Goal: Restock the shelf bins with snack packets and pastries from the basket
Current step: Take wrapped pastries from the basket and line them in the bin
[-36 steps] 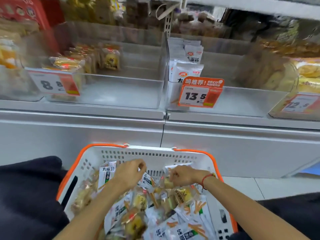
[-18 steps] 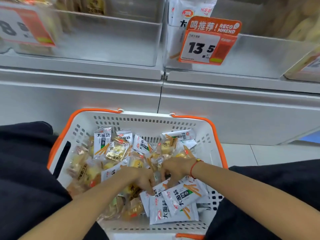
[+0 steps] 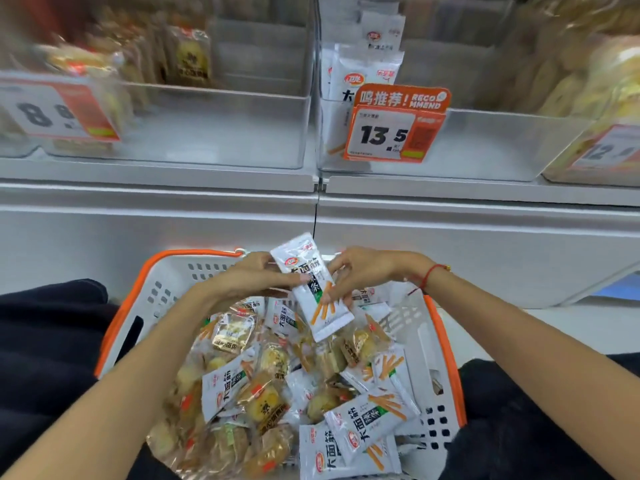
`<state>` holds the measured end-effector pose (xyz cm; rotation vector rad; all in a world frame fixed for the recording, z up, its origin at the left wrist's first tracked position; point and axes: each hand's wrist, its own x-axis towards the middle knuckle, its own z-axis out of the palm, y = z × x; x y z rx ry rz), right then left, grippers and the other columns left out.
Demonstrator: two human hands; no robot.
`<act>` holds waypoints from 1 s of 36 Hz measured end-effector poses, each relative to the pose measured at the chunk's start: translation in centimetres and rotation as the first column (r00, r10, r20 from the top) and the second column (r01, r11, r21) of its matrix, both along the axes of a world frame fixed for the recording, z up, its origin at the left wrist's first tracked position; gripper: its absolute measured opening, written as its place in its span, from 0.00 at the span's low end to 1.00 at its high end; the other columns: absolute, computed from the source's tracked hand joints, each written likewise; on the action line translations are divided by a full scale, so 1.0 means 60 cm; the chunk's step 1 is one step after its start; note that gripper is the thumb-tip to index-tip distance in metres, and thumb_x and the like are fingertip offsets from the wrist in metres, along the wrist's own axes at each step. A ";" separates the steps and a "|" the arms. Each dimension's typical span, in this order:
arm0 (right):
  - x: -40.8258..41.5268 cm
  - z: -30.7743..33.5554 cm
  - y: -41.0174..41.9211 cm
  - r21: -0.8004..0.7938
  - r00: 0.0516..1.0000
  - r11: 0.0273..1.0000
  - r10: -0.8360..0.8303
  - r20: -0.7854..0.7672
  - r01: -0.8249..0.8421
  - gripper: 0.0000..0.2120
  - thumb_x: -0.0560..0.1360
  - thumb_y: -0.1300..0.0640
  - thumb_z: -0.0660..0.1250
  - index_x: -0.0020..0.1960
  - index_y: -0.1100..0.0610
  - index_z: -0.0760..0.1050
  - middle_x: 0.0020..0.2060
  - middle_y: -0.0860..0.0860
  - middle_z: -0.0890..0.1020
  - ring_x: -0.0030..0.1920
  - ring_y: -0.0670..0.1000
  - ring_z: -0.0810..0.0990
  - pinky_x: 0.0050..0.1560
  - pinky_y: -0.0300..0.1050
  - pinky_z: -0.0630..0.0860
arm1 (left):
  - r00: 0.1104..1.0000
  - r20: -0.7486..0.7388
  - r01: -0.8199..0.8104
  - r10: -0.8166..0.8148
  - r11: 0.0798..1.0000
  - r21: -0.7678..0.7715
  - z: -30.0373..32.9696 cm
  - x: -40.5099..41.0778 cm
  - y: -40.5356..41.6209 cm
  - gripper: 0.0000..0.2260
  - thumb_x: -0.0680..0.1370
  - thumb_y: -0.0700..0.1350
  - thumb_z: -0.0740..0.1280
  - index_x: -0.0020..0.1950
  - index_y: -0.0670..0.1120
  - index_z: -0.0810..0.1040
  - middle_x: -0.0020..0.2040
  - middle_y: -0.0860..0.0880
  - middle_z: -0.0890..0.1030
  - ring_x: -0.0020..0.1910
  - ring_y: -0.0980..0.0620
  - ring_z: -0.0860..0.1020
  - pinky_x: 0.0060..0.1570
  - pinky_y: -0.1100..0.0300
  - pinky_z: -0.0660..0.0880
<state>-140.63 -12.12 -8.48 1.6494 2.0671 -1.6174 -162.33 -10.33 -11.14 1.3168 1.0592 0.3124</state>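
A white basket with an orange rim (image 3: 446, 344) sits below me, full of white snack packets (image 3: 370, 424) and clear-wrapped yellow pastries (image 3: 263, 400). Above its far edge both hands hold one white snack packet (image 3: 311, 289) with orange sticks printed on it. My left hand (image 3: 256, 278) pinches its left side, and my right hand (image 3: 360, 271) grips its right edge. Ahead, a clear bin (image 3: 485, 150) with a 13.5 price tag (image 3: 391, 129) holds a few of the same packets at its left. The clear bin (image 3: 221, 133) to the left holds pastries.
A grey shelf ledge (image 3: 311, 192) runs under the bins, with a white panel below it. An 8.8 price tag (image 3: 59, 112) hangs at the left. A bin of yellow pastries (image 3: 595, 98) with a 12.5 tag stands at the right. Dark clothing flanks the basket.
Both hands have risen out of the basket's middle with one white snack packet between them. The view has tilted up toward the shelf bins.
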 end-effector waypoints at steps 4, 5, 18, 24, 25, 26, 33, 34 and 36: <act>0.003 0.068 0.027 0.124 0.999 0.991 -0.043 -0.011 0.044 0.13 0.73 0.50 0.73 0.53 0.56 0.82 0.43 0.51 0.85 0.38 0.47 0.79 0.40 0.39 0.71 | 0.997 0.041 -0.071 0.067 0.991 0.114 0.042 0.006 0.006 0.11 0.75 0.46 0.71 0.56 0.47 0.80 0.50 0.50 0.85 0.48 0.55 0.84 0.46 0.67 0.78; 0.001 0.082 0.030 0.150 0.999 0.988 -0.037 -0.006 0.038 0.14 0.74 0.50 0.72 0.55 0.56 0.81 0.42 0.52 0.85 0.37 0.45 0.78 0.37 0.37 0.70 | 0.996 0.041 -0.086 0.081 0.983 0.165 0.054 0.006 0.010 0.10 0.75 0.46 0.71 0.56 0.47 0.81 0.50 0.50 0.85 0.48 0.55 0.84 0.45 0.68 0.78; 0.005 0.263 0.000 0.466 0.954 0.855 -0.100 -0.282 0.227 0.09 0.77 0.61 0.66 0.56 0.57 0.78 0.48 0.46 0.84 0.47 0.41 0.83 0.46 0.36 0.79 | 0.905 0.362 -0.405 0.224 0.719 0.566 0.245 0.028 0.033 0.03 0.75 0.45 0.69 0.47 0.50 0.82 0.36 0.63 0.83 0.36 0.69 0.78 0.35 0.76 0.70; 0.053 0.317 0.005 0.388 0.824 0.758 -0.338 -0.455 0.525 0.08 0.76 0.60 0.68 0.53 0.62 0.81 0.36 0.48 0.84 0.29 0.39 0.78 0.30 0.28 0.69 | 0.843 0.411 -0.537 0.346 0.505 0.676 0.319 0.047 0.094 0.08 0.79 0.47 0.65 0.48 0.46 0.82 0.40 0.57 0.81 0.33 0.68 0.76 0.34 0.77 0.68; 0.063 0.324 0.010 0.328 0.774 0.736 -0.406 -0.486 0.592 0.08 0.76 0.61 0.68 0.52 0.63 0.81 0.34 0.49 0.84 0.27 0.40 0.77 0.27 0.29 0.69 | 0.848 0.398 -0.527 0.351 0.467 0.711 0.326 0.052 0.105 0.07 0.79 0.47 0.66 0.48 0.47 0.82 0.40 0.57 0.82 0.33 0.66 0.76 0.36 0.75 0.70; 0.073 0.331 0.015 0.250 0.721 0.724 -0.464 -0.515 0.644 0.08 0.76 0.61 0.67 0.51 0.64 0.80 0.34 0.51 0.84 0.26 0.41 0.78 0.26 0.30 0.69 | 0.847 0.391 -0.524 0.360 0.440 0.730 0.332 0.056 0.115 0.05 0.79 0.48 0.67 0.46 0.50 0.82 0.39 0.57 0.82 0.33 0.64 0.77 0.38 0.71 0.72; 0.142 0.377 0.070 0.104 0.549 0.591 -0.650 -0.526 0.800 0.07 0.77 0.58 0.66 0.53 0.61 0.78 0.41 0.55 0.85 0.36 0.47 0.83 0.39 0.37 0.79 | 0.926 0.182 -0.342 0.331 0.532 0.774 0.334 0.104 0.168 0.10 0.77 0.57 0.65 0.57 0.59 0.76 0.55 0.59 0.79 0.53 0.58 0.77 0.59 0.51 0.75; 0.150 0.378 0.086 0.168 0.573 0.572 -0.661 -0.486 0.803 0.08 0.77 0.57 0.66 0.54 0.59 0.78 0.42 0.54 0.85 0.38 0.47 0.82 0.41 0.38 0.77 | 0.933 0.173 -0.329 0.316 0.550 0.767 0.329 0.109 0.170 0.12 0.78 0.56 0.66 0.61 0.57 0.76 0.58 0.58 0.78 0.53 0.58 0.77 0.61 0.50 0.74; 0.158 0.376 0.118 0.320 0.626 0.538 -0.679 -0.384 0.780 0.07 0.78 0.55 0.67 0.55 0.55 0.78 0.46 0.52 0.85 0.43 0.48 0.80 0.43 0.40 0.72 | 0.937 0.190 -0.331 0.295 0.564 0.757 0.320 0.113 0.171 0.13 0.78 0.51 0.67 0.63 0.56 0.75 0.60 0.58 0.74 0.52 0.61 0.75 0.62 0.50 0.73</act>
